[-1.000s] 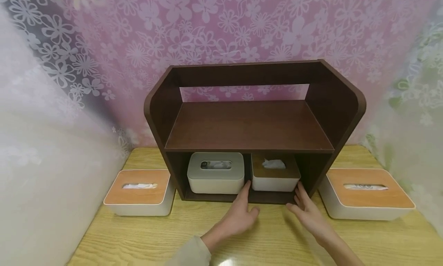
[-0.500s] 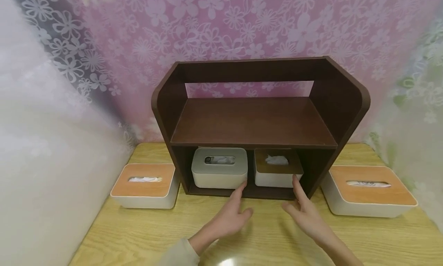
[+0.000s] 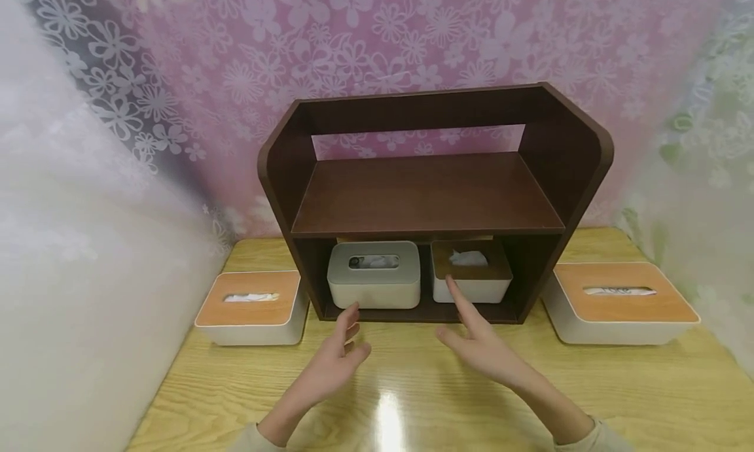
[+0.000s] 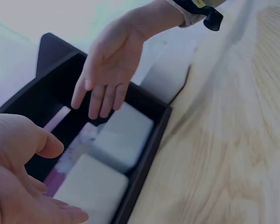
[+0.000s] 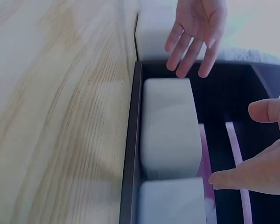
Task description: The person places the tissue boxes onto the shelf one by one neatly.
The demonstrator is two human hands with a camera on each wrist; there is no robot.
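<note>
In the lower bay of a dark shelf [image 3: 424,193], a grey-lidded box [image 3: 374,294] and a brown-lidded box [image 3: 480,285] stood side by side, slightly apart. The left hand [image 3: 330,367] and right hand [image 3: 482,348] held nothing, fingers loosely extended; whether the right touched the brown-lidded box was unclear. Light, even pressure seemed wisest.

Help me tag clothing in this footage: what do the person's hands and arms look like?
The left hand and right hand are bare, without gloves. Both sleeves are pale beige. In the left wrist view, a black device with a small yellow marking sits at the right cuff.
</note>
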